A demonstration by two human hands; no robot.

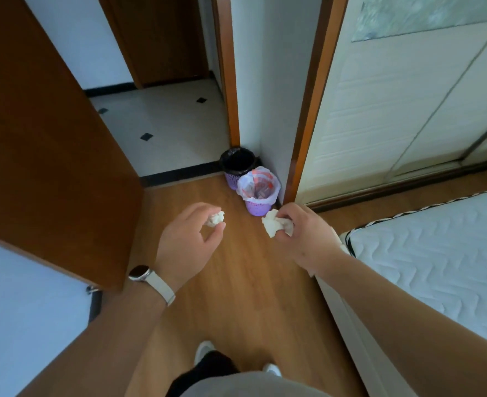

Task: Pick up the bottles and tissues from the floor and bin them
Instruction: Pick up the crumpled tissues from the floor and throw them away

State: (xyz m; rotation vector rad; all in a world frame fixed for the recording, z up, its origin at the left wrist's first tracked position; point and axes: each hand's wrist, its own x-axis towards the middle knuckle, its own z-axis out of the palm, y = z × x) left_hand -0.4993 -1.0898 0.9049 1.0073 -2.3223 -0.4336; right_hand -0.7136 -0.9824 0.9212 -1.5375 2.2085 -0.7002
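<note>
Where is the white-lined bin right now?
The white-lined bin stands on the wood floor in the wall corner, centre of the head view, touching the black-lined bin behind it.

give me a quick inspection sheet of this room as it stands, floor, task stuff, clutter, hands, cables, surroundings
surface: wooden floor, bare where visible; no bottles or tissues lying on it.
job's things: small crumpled tissue and larger crumpled tissue, both held; black-lined bin and white-lined bin in the corner, the white-lined one holding rubbish.
clutter: nothing seen.
hands: left hand pinches the small tissue; right hand grips the larger one.
cables: nothing seen.
surroundings: open wooden door on the left, mattress on the right, tiled floor beyond the doorway.
</note>
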